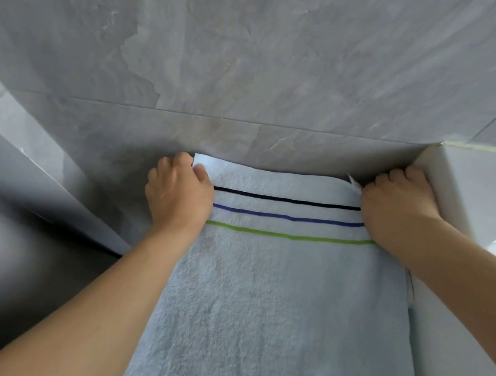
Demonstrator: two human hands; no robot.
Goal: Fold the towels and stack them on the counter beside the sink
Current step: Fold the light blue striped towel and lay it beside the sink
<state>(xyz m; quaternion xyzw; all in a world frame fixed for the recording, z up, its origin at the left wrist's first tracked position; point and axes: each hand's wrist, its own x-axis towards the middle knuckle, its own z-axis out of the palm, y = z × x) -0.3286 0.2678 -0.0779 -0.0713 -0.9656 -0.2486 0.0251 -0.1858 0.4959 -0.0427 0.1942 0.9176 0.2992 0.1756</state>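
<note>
A pale blue towel [275, 303] with a black, a blue and a green stripe near its far end lies flat on the grey counter [125, 167], reaching from the bottom of the view to the wall. My left hand [177, 192] pinches the far left corner of the towel. My right hand [396, 208] grips the far right corner, pressed against the side of the white sink [477, 201]. A small white tag sticks up beside my right fingers.
A grey marble-look tiled wall [258, 61] rises just behind the towel's far edge. The white sink walls the towel in on the right. To the left, the counter's edge [34, 180] drops to a dark floor.
</note>
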